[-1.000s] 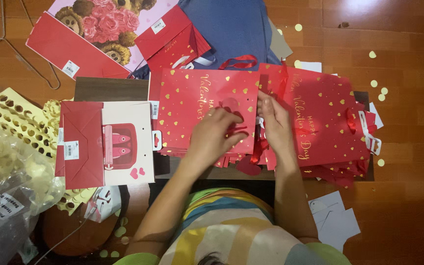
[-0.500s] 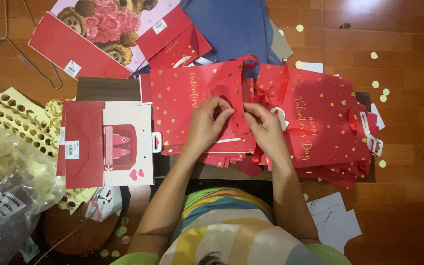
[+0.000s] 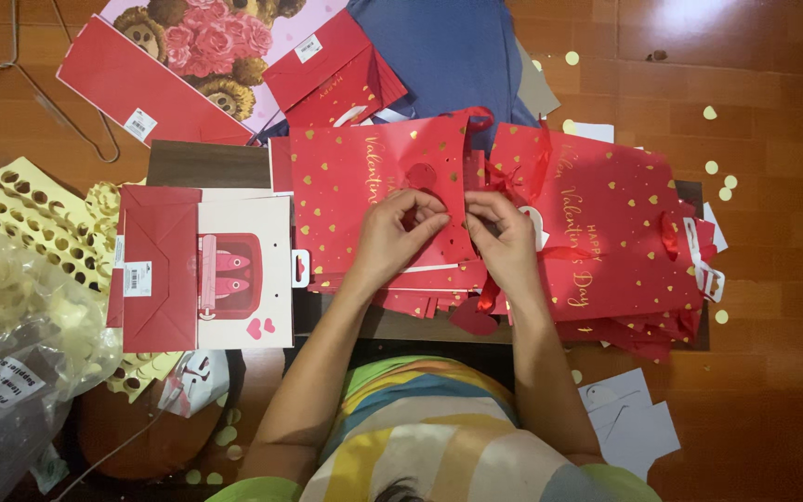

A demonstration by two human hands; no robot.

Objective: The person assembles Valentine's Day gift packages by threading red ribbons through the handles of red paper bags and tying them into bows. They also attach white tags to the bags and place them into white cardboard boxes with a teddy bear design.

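Red gold-heart gift bag [image 3: 364, 200] pinched by L hand [image 3: 392, 237] & R hand [image 3: 508, 242], atop red bag stack [image 3: 606, 242]

Glossy red paper bag [image 3: 374, 186]

Two bare forearms, no sleeves reaching the wrists, no watch, bracelet or ring to be seen. Left hand [image 3: 400, 232] and right hand [image 3: 506, 237] ungloved, fingers [image 3: 425, 206] bare. Near edge of view: a striped top [image 3: 420, 437] in broad bands of yellow, green, blue, pale pink and grey, with a light green strip at either shoulder.
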